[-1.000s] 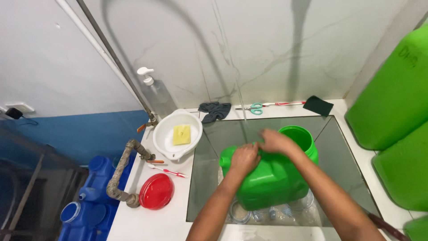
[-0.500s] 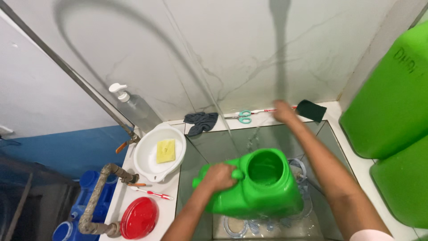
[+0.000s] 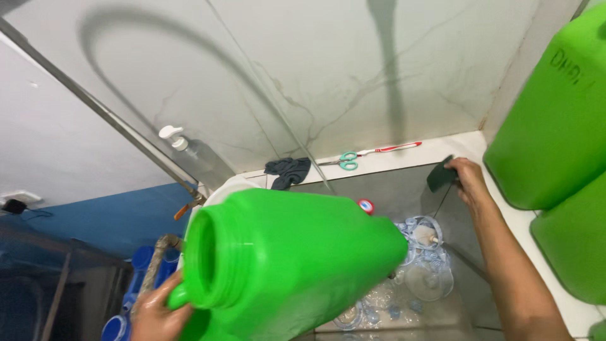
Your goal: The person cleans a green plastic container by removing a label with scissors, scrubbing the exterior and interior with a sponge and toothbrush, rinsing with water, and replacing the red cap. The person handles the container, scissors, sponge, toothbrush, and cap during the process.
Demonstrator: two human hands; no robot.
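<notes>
A large bright-green plastic jug (image 3: 297,265) lies tipped on its side above the sink basin, its wide threaded mouth open and turned toward the lower left, uncapped, its base pointing right. It is gripped low at the neck, by what seems to be its handle. A small dark sponge or scrub pad (image 3: 440,176), roughly rectangular, sits at the sink's far right edge, pinched at one end and tilted.
</notes>
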